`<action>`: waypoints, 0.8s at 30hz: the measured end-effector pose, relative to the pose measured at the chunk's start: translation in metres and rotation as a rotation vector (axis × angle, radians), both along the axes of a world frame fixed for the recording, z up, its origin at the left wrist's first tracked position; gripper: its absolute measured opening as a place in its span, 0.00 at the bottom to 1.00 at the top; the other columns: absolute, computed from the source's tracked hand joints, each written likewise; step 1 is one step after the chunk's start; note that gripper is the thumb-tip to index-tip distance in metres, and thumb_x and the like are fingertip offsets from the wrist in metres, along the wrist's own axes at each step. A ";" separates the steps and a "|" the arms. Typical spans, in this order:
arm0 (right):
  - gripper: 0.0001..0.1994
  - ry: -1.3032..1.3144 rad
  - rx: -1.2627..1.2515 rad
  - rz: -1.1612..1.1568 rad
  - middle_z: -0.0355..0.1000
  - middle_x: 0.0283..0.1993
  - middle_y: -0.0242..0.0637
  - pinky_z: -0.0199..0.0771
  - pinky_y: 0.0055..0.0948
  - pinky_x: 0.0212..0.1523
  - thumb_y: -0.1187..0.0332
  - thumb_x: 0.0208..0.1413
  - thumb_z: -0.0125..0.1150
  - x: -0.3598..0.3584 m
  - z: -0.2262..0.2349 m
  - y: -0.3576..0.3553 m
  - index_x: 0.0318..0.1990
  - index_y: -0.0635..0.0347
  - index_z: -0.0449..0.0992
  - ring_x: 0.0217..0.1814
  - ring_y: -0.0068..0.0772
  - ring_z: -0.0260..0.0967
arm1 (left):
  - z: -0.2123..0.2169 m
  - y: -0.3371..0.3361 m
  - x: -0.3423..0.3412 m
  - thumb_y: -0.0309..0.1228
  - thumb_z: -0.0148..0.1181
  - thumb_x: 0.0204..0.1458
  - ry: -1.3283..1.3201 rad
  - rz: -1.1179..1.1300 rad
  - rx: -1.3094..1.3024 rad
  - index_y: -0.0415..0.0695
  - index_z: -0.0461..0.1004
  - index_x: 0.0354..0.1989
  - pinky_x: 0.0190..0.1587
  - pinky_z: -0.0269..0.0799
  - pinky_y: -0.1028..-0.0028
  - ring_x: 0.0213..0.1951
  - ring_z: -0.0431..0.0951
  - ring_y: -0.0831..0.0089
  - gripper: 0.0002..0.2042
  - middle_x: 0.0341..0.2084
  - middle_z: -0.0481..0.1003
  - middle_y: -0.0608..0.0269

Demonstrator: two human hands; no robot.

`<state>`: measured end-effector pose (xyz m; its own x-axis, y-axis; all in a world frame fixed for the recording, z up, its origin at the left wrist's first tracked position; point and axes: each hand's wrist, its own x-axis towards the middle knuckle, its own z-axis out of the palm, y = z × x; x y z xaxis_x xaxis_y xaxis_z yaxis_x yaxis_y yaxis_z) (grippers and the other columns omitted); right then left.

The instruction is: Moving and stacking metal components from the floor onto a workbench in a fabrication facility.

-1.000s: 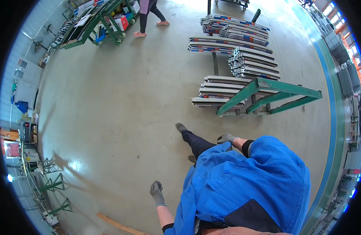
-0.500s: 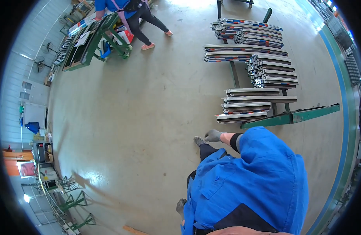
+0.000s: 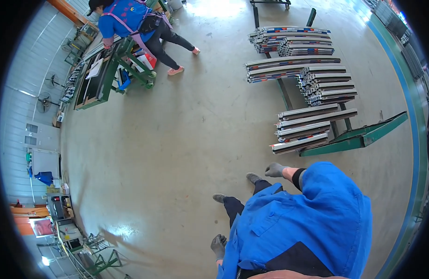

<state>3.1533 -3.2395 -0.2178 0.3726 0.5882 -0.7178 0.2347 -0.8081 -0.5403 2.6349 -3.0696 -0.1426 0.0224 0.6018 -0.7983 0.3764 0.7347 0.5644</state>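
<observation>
Workshop floor (image 3: 177, 139): left hand (image 3: 218, 246), right hand (image 3: 274, 170) hung apart, empty; right nearer metal profiles (image 3: 301, 144), crosswise ahead, near end of rack (image 3: 379, 133).

Both hands gloved in grey. Right hand (image 3: 275, 170) is carried out ahead of the torso (image 3: 289, 223), fingers loosely curled and pointed leftward; how tightly they are folded can't be told. Right forearm (image 3: 289, 173) is left bare for a short stretch between glove and black cuff (image 3: 298, 178); upper arm is covered by a blue sleeve (image 3: 328, 183), elbow area hidden by cloth. Left hand (image 3: 218, 245) is held low beside the torso's left edge, fingers curled inward, wrist (image 3: 219, 262) partly seen, rest of left arm blocked by the jacket. Hands are kept well apart. Legs are partly covered by the torso, both shoes (image 3: 219, 198) seen.
</observation>
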 end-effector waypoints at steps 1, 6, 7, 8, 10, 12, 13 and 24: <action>0.22 -0.013 -0.003 0.002 0.80 0.45 0.50 0.74 0.38 0.54 0.55 0.49 0.59 -0.004 0.001 0.003 0.47 0.60 0.82 0.49 0.47 0.78 | -0.002 0.014 -0.002 0.32 0.54 0.60 -0.007 0.018 0.011 0.36 0.77 0.46 0.34 0.77 0.73 0.32 0.80 0.69 0.13 0.32 0.79 0.57; 0.23 -0.008 -0.015 -0.169 0.80 0.44 0.50 0.76 0.39 0.53 0.53 0.49 0.60 -0.030 0.009 0.014 0.46 0.61 0.82 0.48 0.49 0.78 | -0.009 0.101 0.004 0.32 0.55 0.60 -0.107 -0.126 -0.005 0.34 0.78 0.45 0.34 0.78 0.73 0.32 0.81 0.70 0.14 0.31 0.80 0.55; 0.22 0.041 -0.026 -0.206 0.81 0.41 0.50 0.77 0.37 0.50 0.55 0.49 0.61 -0.040 0.015 0.025 0.45 0.63 0.82 0.44 0.45 0.80 | -0.007 0.119 0.003 0.32 0.55 0.60 -0.117 -0.086 0.017 0.34 0.78 0.45 0.34 0.78 0.73 0.32 0.81 0.70 0.14 0.31 0.80 0.55; 0.22 0.082 0.007 -0.272 0.81 0.39 0.49 0.78 0.35 0.48 0.57 0.49 0.63 -0.050 0.015 0.035 0.45 0.66 0.82 0.41 0.40 0.80 | -0.002 0.135 0.001 0.32 0.55 0.60 -0.099 -0.138 0.044 0.34 0.77 0.46 0.36 0.79 0.71 0.33 0.81 0.68 0.14 0.33 0.80 0.54; 0.22 0.089 0.018 -0.283 0.81 0.38 0.48 0.78 0.34 0.46 0.57 0.49 0.63 -0.068 0.022 0.059 0.45 0.67 0.82 0.40 0.38 0.80 | 0.003 0.160 -0.003 0.33 0.54 0.60 -0.088 -0.175 0.075 0.34 0.77 0.46 0.38 0.80 0.69 0.35 0.82 0.66 0.14 0.35 0.80 0.53; 0.22 0.102 0.027 -0.290 0.81 0.37 0.47 0.79 0.33 0.44 0.58 0.49 0.64 -0.085 0.032 0.090 0.46 0.67 0.82 0.38 0.35 0.80 | 0.003 0.182 -0.016 0.33 0.55 0.60 -0.117 -0.180 0.097 0.35 0.78 0.46 0.35 0.79 0.73 0.33 0.82 0.69 0.14 0.33 0.81 0.54; 0.21 0.139 0.027 -0.319 0.81 0.37 0.46 0.79 0.32 0.42 0.59 0.50 0.64 -0.092 0.038 0.104 0.46 0.67 0.82 0.37 0.34 0.79 | 0.003 0.188 -0.023 0.33 0.55 0.60 -0.125 -0.159 0.103 0.35 0.78 0.46 0.35 0.79 0.73 0.33 0.82 0.69 0.14 0.33 0.81 0.54; 0.20 0.101 -0.023 -0.307 0.80 0.36 0.43 0.79 0.31 0.34 0.60 0.53 0.64 -0.123 0.062 0.150 0.48 0.66 0.81 0.34 0.32 0.78 | -0.017 0.236 -0.065 0.33 0.58 0.58 -0.113 -0.142 -0.021 0.35 0.78 0.45 0.36 0.80 0.71 0.33 0.82 0.67 0.14 0.35 0.81 0.53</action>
